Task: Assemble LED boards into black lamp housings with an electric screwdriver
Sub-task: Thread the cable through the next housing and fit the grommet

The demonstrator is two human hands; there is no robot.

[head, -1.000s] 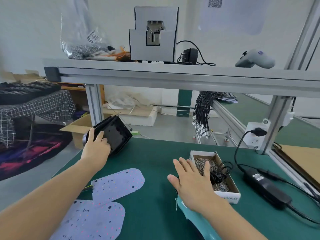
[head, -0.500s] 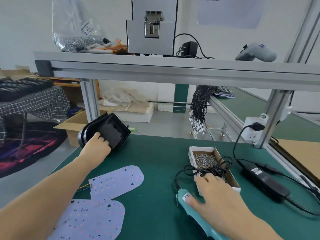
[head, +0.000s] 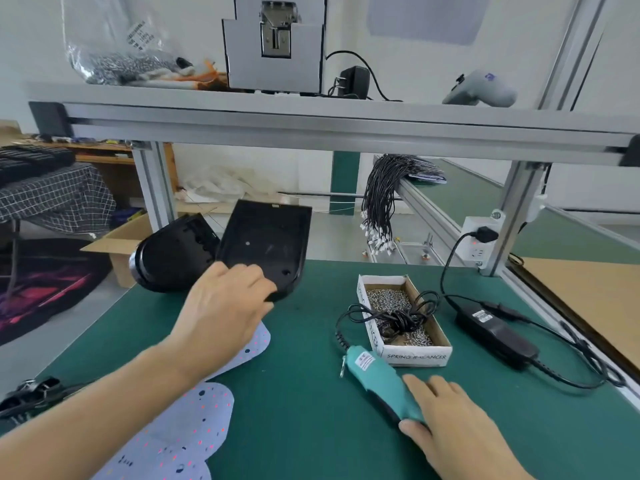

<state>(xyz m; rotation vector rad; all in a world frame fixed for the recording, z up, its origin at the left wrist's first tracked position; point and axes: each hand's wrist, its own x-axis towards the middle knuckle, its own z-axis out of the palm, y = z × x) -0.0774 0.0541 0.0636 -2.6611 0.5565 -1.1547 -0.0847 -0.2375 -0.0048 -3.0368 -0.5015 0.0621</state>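
We had pulled one black housing closer, gripped in our left hand, while our right hand curled round the screwdriver.
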